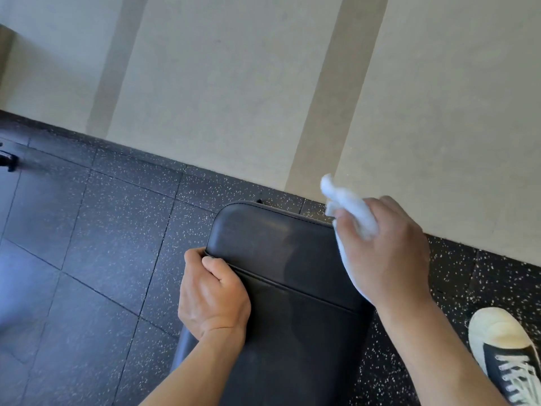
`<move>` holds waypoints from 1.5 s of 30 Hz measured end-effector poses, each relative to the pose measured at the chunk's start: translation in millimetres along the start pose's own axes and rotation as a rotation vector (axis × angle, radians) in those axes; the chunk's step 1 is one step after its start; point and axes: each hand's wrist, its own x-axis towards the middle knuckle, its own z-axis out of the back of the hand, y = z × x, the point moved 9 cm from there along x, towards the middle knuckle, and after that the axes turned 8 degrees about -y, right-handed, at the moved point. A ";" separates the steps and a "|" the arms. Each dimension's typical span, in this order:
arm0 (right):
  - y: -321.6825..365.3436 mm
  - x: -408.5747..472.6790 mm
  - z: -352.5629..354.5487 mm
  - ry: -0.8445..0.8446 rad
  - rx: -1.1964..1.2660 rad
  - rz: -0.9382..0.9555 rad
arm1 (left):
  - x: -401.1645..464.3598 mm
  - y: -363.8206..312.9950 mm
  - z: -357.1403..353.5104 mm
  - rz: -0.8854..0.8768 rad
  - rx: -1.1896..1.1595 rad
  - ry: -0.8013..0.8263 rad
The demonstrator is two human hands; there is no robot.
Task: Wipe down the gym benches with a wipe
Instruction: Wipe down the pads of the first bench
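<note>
A black padded bench [292,273] is seen from above, standing on a dark speckled rubber floor [102,230] laid in square tiles. The far end of the bench lies close to the edge where the rubber floor meets a pale, smooth floor [234,83] crossed by darker stripes. A seam is seen running across the padding.

The left hand [210,291] is placed at the left edge of the bench, near the seam. Its fingers are curled round the edge of the padding, and the thumb is laid on top of the pad, so the bench is gripped from the side.

The right hand [383,247] is held at the far right corner of the bench. A white wipe [351,212] is bunched in it, with the fingers curled round the cloth. One end of the wipe is seen sticking out above the hand, towards the pale floor, and another part is seen hanging below the palm along the right edge of the bench. Whether the wipe is pressed against the padding or held just above it cannot be told.

A shoe [503,347] with a white toe cap, dark upper and white laces is seen on the rubber floor, to the right of the bench. A small dark object [7,159] is visible at the left border; what it is cannot be told.
</note>
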 end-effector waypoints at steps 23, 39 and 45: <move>112.7 -25.2 -60.5 0.405 -0.092 0.932 | -2.1 -1.2 9.3 0.054 -0.110 -0.081; 125.8 -58.7 -64.1 0.389 -0.224 1.273 | -4.0 2.9 6.4 0.056 -0.137 -0.086; 112.0 -19.8 -57.3 0.346 -0.201 0.915 | -4.1 1.5 5.9 0.053 -0.143 -0.071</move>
